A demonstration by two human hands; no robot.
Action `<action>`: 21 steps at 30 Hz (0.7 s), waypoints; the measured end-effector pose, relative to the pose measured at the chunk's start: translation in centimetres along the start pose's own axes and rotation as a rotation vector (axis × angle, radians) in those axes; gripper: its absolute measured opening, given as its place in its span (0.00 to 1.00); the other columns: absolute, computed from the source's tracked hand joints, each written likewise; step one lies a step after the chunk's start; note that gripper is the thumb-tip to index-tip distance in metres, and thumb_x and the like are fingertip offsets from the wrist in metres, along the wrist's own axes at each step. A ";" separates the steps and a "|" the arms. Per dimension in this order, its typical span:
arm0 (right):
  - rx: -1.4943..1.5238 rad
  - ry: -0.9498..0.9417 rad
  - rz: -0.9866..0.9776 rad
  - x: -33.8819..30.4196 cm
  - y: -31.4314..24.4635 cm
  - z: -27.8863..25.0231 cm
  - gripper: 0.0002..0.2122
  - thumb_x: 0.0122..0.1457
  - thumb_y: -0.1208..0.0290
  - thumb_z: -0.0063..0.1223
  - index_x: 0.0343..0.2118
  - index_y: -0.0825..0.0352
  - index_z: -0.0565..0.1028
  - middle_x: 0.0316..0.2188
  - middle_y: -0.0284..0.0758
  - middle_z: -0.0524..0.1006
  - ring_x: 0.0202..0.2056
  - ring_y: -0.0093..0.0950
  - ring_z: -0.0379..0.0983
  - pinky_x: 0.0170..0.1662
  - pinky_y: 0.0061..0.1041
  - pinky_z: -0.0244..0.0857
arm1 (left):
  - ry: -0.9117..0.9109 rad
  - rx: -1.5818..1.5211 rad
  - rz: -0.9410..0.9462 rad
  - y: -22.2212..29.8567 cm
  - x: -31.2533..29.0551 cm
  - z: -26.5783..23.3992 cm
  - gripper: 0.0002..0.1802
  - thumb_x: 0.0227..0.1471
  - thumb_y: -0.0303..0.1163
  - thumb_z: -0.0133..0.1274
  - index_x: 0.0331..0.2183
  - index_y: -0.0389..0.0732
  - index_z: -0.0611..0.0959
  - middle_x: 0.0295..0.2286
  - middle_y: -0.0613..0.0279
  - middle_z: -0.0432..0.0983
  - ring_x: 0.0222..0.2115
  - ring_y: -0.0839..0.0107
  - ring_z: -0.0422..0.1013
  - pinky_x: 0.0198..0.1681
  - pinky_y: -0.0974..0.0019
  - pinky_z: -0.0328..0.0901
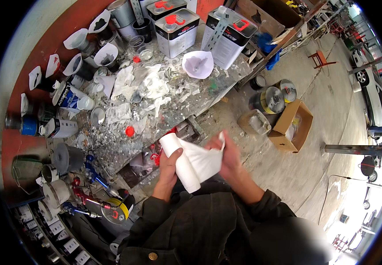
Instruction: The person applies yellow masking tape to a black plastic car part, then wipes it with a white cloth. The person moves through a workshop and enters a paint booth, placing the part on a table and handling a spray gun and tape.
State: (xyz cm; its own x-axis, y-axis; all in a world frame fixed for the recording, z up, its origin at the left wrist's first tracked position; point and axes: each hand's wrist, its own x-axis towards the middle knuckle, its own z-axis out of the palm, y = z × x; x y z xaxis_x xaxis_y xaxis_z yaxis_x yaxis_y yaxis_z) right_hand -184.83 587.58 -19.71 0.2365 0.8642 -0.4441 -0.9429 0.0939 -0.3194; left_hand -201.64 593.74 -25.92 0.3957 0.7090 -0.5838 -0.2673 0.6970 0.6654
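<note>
A white paper towel roll (185,171) is tilted in front of my body, just off the near edge of the workbench. My left hand (169,167) is closed around the roll's left side, thumb across its front. The roll's loose sheet (208,162) stretches out to the right. My right hand (230,155), slightly smeared by motion, grips the sheet's far edge. The sheet is still joined to the roll and looks pulled taut, with creases.
A paint-stained workbench (177,104) carries crumpled paper, a paper cone strainer (198,65) and metal cans (177,33). Several strainers in cups line the left wall. Spray guns (94,174) hang at lower left. Drums (270,100) and a cardboard box (292,126) stand on the floor, right.
</note>
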 end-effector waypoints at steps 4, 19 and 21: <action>0.175 -0.111 0.351 -3.1 1.8 2.8 0.13 0.66 0.59 0.37 0.25 0.59 0.61 0.17 0.23 0.55 0.19 0.17 0.52 0.26 0.17 0.53 | 0.317 0.613 0.362 1.2 1.5 -3.4 0.32 0.43 0.31 0.61 0.49 0.34 0.67 0.40 0.55 0.71 0.38 0.64 0.70 0.45 0.63 0.63; 0.194 0.246 -0.302 -7.5 -7.6 -3.9 0.16 0.66 0.56 0.38 0.41 0.64 0.71 0.39 0.33 0.75 0.44 0.31 0.72 0.50 0.36 0.66 | -0.738 0.214 -0.416 -4.5 1.0 7.9 0.34 0.45 0.27 0.61 0.53 0.34 0.66 0.51 0.49 0.64 0.51 0.65 0.63 0.49 0.62 0.62; 0.177 0.340 -0.348 -8.7 -9.2 -6.3 0.15 0.66 0.58 0.38 0.42 0.65 0.70 0.38 0.33 0.75 0.43 0.30 0.73 0.49 0.34 0.66 | -0.655 0.287 -0.416 -6.9 1.8 12.7 0.25 0.50 0.28 0.57 0.49 0.32 0.71 0.45 0.54 0.71 0.44 0.69 0.68 0.46 0.65 0.64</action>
State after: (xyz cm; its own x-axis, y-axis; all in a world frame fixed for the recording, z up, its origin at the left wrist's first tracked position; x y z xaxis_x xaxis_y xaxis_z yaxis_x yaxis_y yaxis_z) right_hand -176.72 576.05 -18.16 0.5781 0.5606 -0.5929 -0.8133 0.4549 -0.3628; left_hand -187.90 588.87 -25.65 0.8684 0.1307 -0.4784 0.2141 0.7712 0.5995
